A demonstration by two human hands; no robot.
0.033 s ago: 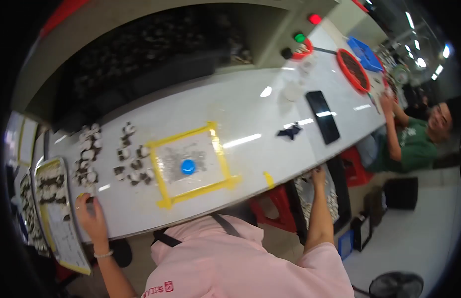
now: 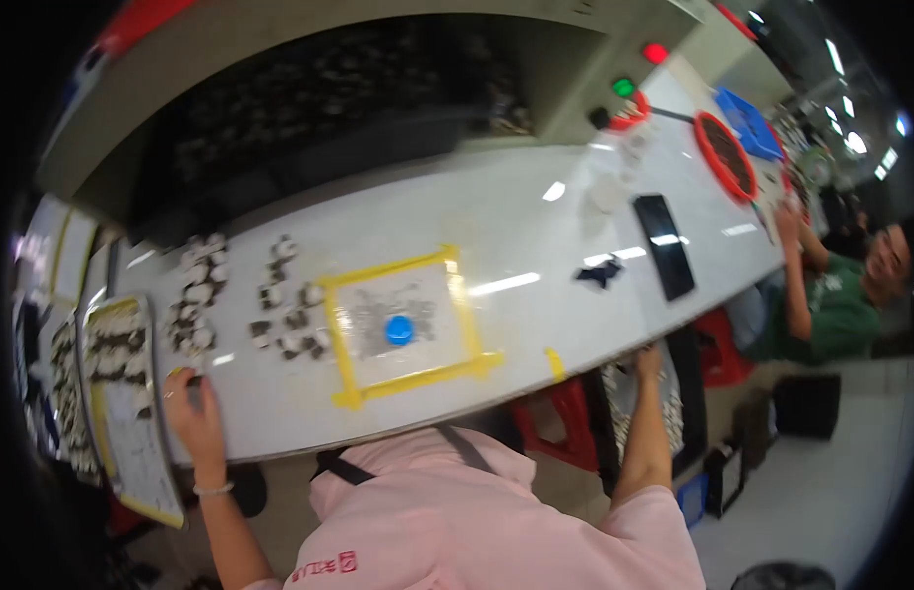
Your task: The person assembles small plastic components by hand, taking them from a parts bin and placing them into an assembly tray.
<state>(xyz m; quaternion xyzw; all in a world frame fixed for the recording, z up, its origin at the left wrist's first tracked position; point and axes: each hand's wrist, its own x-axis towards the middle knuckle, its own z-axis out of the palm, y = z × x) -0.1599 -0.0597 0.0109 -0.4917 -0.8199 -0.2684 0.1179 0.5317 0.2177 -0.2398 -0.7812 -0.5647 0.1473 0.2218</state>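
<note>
A: Head view. Hands?
B: Left hand [image 2: 194, 418]: one, at the table's near left corner, fingers curled toward thumb, part-open; dark spot between the tips, cannot tell whether gripped. Right hand [image 2: 649, 364]: one, in the black bin [image 2: 690, 379] below the near edge; fingers hidden, opening and hold cannot be told.
A: Pieces?
B: White-and-dark pieces [image 2: 196, 295]: a cluster beyond the left hand, another to its right, short rows in the tray [image 2: 150, 477] at far left. Pale pieces [image 2: 678, 418]: loose, in the bin.
A: Also?
B: Blue cap [image 2: 399, 330], one, inside a yellow tape frame [image 2: 388, 267]; phone [image 2: 664, 246], one, right.
A: Step?
B: Judged: handling small pieces, one hand at each end. Next move seems to call for a light fingertip pinch.
</note>
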